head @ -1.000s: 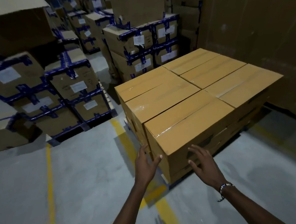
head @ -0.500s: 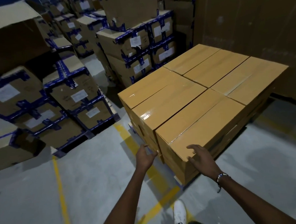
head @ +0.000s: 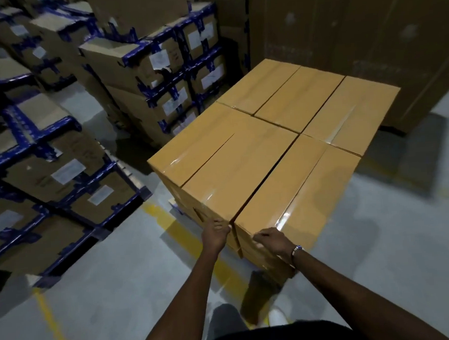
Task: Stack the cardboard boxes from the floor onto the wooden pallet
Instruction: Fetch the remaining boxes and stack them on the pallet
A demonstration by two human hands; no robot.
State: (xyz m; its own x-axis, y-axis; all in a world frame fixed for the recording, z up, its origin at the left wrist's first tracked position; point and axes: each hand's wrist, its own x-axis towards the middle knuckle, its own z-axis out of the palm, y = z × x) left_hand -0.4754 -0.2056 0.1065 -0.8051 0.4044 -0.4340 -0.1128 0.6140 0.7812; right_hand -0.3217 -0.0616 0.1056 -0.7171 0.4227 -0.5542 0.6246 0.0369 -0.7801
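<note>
Squaring up the near box on the stack

Left hand (head: 217,234) and right hand (head: 271,242) both curled against the near face of the front cardboard box (head: 295,191), top layer over the barely visible pallet. Fingers bent at the top edge. Stiff cardboard, slick glossy tape, probably hefty. Better grabbed low at the corners.

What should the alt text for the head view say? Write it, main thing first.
Both hands meet the near edge of a stack of tan cardboard boxes: the left hand at the gap between two top boxes, the right hand curled over the nearest box's corner. Blue-taped boxes stand stacked to the left on a grey floor with yellow lines.
</note>
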